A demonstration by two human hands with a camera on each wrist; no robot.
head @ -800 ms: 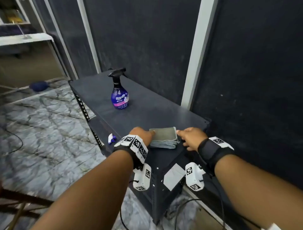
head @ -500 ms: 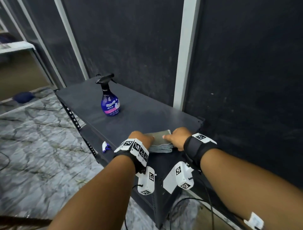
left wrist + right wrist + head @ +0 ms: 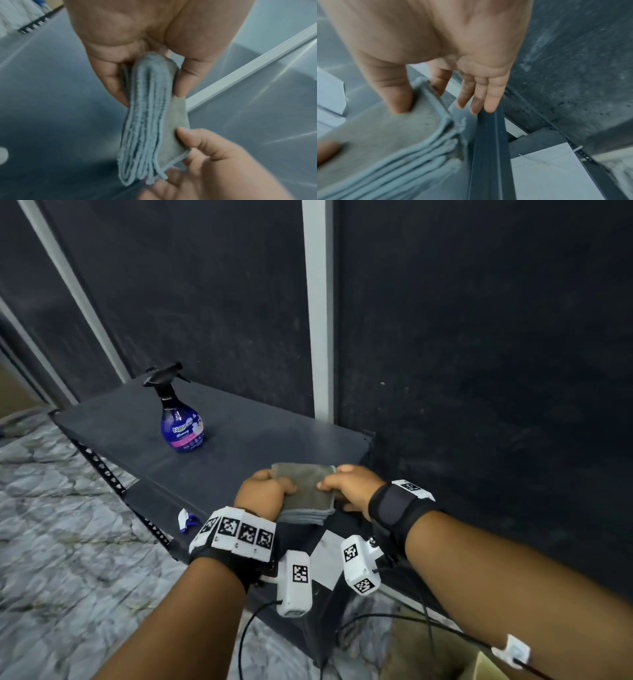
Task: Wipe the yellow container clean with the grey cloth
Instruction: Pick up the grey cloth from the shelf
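Against a dark wall (image 3: 479,337) crossed by pale upright strips (image 3: 317,309) we see a dark grey metal shelf (image 3: 246,440) standing on a marbled grey floor (image 3: 61,525); its top is matt and bare where we point, its front edge a perforated angle rail (image 3: 113,477); a white paper label (image 3: 325,559) sticks to the near end of the shelf; a purple spray bottle (image 3: 183,429) with a black trigger stands upright toward the far left of the top, well apart from our hands; a small white and purple object (image 3: 187,520) lies lower, beside the rail, too small for us to tell what it is; at the near right corner of the top we hold the folded grey cloth (image 3: 305,491) between both hands; our left hand (image 3: 262,491) grips its left end, thumb on top and fingers curled beneath, as the left wrist view shows the layered edge (image 3: 144,121) pinched between them; our right hand (image 3: 349,487) pinches the opposite corner, thumb pressed on the upper face and forefinger under it in the right wrist view, the other three fingers (image 3: 477,94) straight and free of the cloth above the shelf's edge; the yellow container appears in none of our views.
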